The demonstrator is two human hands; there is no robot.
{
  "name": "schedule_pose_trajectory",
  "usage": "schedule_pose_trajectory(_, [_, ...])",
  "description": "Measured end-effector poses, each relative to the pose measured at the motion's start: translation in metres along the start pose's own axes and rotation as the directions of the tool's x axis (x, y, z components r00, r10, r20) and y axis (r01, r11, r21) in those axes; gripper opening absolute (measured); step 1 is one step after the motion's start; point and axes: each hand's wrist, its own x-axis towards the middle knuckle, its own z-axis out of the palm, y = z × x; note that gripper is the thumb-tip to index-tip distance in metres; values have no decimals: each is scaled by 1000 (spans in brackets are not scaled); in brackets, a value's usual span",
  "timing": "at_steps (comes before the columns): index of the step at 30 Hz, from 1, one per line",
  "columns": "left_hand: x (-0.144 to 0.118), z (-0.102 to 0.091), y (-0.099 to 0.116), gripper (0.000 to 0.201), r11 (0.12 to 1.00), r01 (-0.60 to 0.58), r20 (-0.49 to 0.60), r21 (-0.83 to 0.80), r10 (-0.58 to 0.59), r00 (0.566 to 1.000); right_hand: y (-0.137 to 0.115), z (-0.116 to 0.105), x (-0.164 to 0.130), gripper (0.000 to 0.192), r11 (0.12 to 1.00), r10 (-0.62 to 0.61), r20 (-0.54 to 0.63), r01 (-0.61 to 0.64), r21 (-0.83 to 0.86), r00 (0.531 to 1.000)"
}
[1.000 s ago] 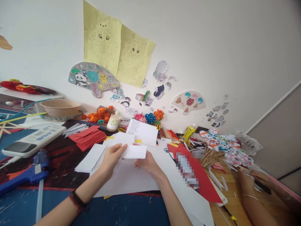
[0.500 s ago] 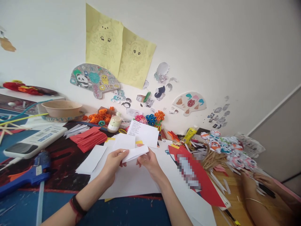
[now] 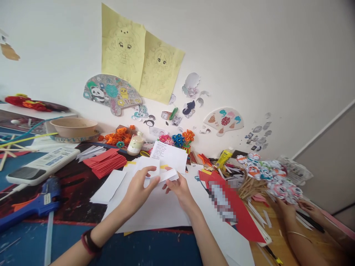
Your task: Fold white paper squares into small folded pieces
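A small folded piece of white paper (image 3: 168, 176) is held up over the white sheets in front of me. My right hand (image 3: 179, 190) grips its right end between thumb and fingers. My left hand (image 3: 140, 186) is at the left end, its thumb against the paper and its index finger raised apart from the thumb. Beneath both hands lie large white sheets (image 3: 155, 214). To the left of my left hand sits a stack of white paper pieces (image 3: 108, 187). Just behind the hands stands a white card with handwriting (image 3: 173, 157).
A stack of red paper (image 3: 107, 164), a blue glue gun (image 3: 41, 203) and a white power strip (image 3: 41, 166) lie left. A glue bottle (image 3: 135, 144) stands behind. On the right are red paper (image 3: 246, 218), paper flowers (image 3: 266, 171) and another person's hands (image 3: 288, 210).
My left hand has loosened its pinch, its index finger lifting away and its fingers spreading. The folded paper has shifted slightly right in my right hand. The other person's hands have moved up toward the flowers.
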Motion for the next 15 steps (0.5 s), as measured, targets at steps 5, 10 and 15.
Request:
schedule_pose_trajectory(5, [-2,2,6,33,986,-126,49,107,122,991,-3,-2,0,48,999,30,8,-31,22,1000])
schedule_pose_trajectory(10, [3,-9,5,29,988,-47,-11,148,49,999,-4,-7,-2,34,996,72,75,-75,40,995])
schedule_pose_trajectory(15, [6,-18,4,29,987,31,-87,156,-18,996,-2,-9,-3,32,992,94,180,-107,66,979])
